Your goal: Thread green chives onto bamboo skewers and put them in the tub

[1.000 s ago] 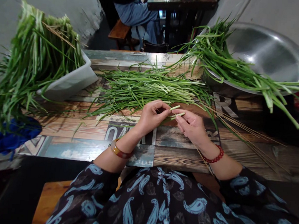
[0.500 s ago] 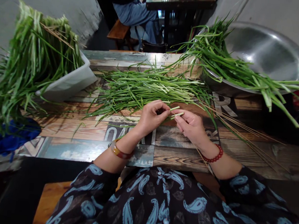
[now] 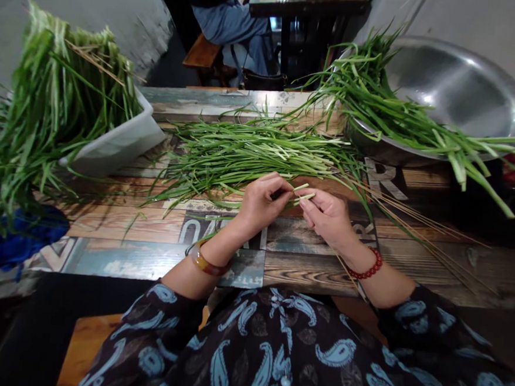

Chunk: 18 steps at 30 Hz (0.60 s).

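Between my two hands are a couple of garlic chive stalks (image 3: 301, 188), their pale cut ends pointing right. My left hand (image 3: 263, 202) is closed, pinching the stalks between thumb and fingers. My right hand (image 3: 326, 214) is closed too, its fingertips at the pale ends. A thin bamboo skewer (image 3: 344, 267) comes out from under the right palm and slants down toward the table edge; its tip is hidden among the fingers. Just beyond both hands lies a loose pile of garlic chives (image 3: 251, 151), pale ends mostly to the right.
At the left, a white plastic tub (image 3: 115, 139) holds threaded-looking chives (image 3: 80, 80) with skewers across them. A blue cloth-like item (image 3: 25, 238) lies below. On the right are a steel basin (image 3: 463, 84) with more chives and several loose skewers (image 3: 432, 220). Someone sits beyond the table.
Almost nothing differs. Both hands keep their pinch on the stalks in the same place, and the whole view has shifted very slightly.
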Motion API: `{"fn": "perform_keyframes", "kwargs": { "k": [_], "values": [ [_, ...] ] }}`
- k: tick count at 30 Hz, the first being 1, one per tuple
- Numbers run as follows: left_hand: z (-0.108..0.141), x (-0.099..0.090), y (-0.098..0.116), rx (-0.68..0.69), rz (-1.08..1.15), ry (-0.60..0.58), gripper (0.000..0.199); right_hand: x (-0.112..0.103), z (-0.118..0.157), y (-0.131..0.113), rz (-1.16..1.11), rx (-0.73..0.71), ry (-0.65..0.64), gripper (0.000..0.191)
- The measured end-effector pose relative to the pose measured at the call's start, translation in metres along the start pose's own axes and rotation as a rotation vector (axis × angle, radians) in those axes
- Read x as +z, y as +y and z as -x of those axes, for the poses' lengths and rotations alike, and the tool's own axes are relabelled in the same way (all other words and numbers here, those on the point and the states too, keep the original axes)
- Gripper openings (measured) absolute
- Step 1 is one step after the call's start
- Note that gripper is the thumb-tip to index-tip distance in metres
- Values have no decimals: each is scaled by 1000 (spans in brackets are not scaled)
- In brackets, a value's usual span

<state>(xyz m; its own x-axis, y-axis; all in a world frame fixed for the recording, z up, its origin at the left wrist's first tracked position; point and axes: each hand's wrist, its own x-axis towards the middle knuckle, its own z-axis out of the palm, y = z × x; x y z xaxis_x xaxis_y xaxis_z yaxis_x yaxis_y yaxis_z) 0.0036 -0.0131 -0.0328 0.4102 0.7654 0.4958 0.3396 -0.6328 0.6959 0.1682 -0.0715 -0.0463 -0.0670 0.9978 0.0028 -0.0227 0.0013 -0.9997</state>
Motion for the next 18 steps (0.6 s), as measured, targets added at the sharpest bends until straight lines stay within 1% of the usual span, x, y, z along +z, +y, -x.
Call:
{"fn": "perform_keyframes", "kwargs": {
  "k": [4,10,13,15,18],
  "values": [
    [0,-1,2,-7,-29,-7,10,2,0,-1,-4,24,10,31],
    [1,-1,1,-9,-3,-42,10,3,-2,2,-89,34,16,38],
    [1,0,0,13,52,-91,10,2,-2,1,-94,35,21,43],
    [0,-1,1,21,99,-133,10,1,-2,1,-83,24,23,42],
    [-1,-3,1,-50,148,-178,10,0,-3,0,-89,7,37,37]
  ]
}}
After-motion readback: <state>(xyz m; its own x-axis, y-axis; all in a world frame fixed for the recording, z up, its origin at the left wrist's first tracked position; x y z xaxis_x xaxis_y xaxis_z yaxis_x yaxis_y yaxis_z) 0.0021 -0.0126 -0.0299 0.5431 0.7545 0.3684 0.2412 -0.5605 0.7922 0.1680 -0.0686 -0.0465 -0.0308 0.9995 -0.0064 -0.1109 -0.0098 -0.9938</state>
